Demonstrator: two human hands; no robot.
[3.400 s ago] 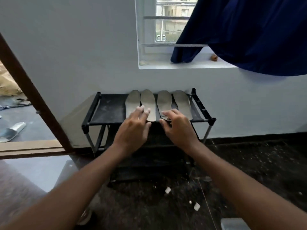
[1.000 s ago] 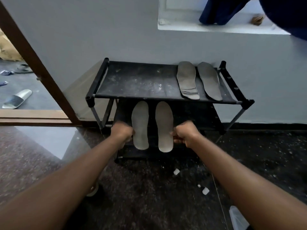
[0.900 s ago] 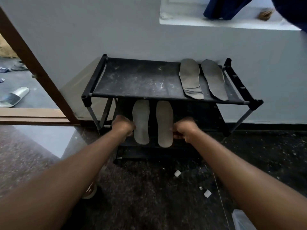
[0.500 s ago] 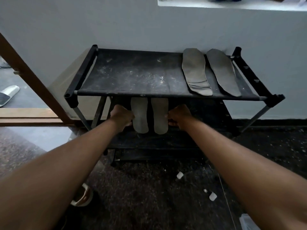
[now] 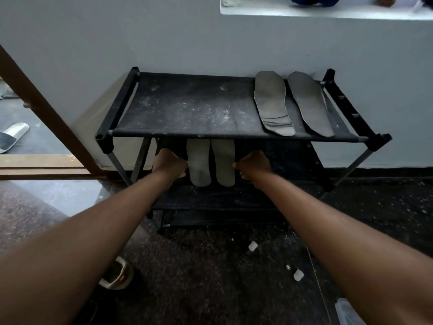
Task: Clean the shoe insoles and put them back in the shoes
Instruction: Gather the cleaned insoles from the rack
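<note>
Two pinch grips: L hand (image 5: 169, 165) on left insole (image 5: 199, 164) at 9 o'clock, R hand (image 5: 254, 165) on right insole (image 5: 223, 164) at 3; slide both level & parallel, clear of top shelf (image 5: 187, 106).

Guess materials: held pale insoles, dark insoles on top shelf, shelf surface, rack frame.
Pale insoles: matte, likely foam or fabric-faced; left hand and right hand each grip one. Dark insoles: thin, smooth with slight sheen, perhaps leather or synthetic; one shows creases near its end. Shelf surface: black fabric stretched between bars, dusty. Rack frame: black plastic-looking corner joints, grey metal-looking legs.
</note>
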